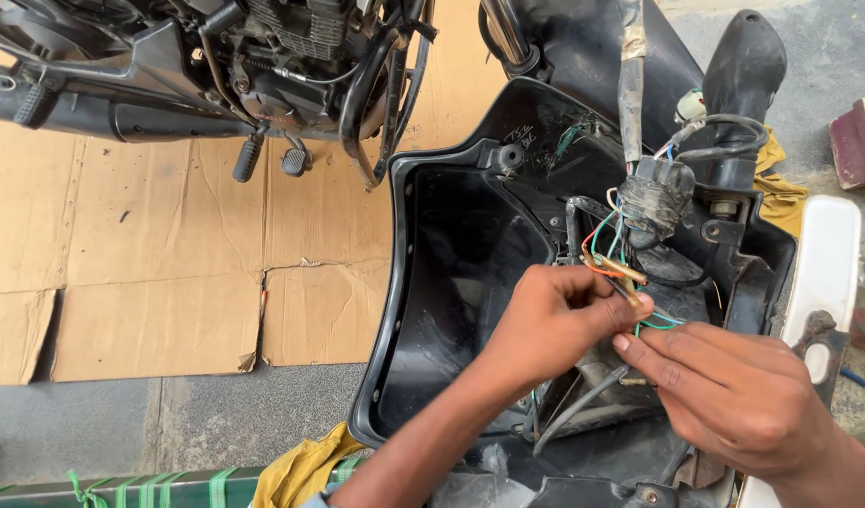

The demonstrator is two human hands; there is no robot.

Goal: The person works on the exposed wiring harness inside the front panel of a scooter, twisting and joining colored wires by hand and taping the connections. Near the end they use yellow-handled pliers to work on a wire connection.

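Observation:
A black plastic scooter front panel (451,254) lies open side up, with a taped wiring bundle (653,193) hanging into it. Thin red, green, blue and orange wires (604,246) fan out below the bundle. My left hand (555,315) pinches a wire with a brass-coloured connector (625,273) between thumb and fingers. My right hand (733,390) meets it from the right, fingertips on the green wire ends (660,323). A black handlebar grip (743,71) sticks up behind the bundle.
A motorcycle's engine and footpegs (263,85) stand at the upper left on flattened cardboard (160,273). A yellow cloth (306,466) lies under the panel's near edge. A white body part (827,263) and a brick (857,141) sit at the right.

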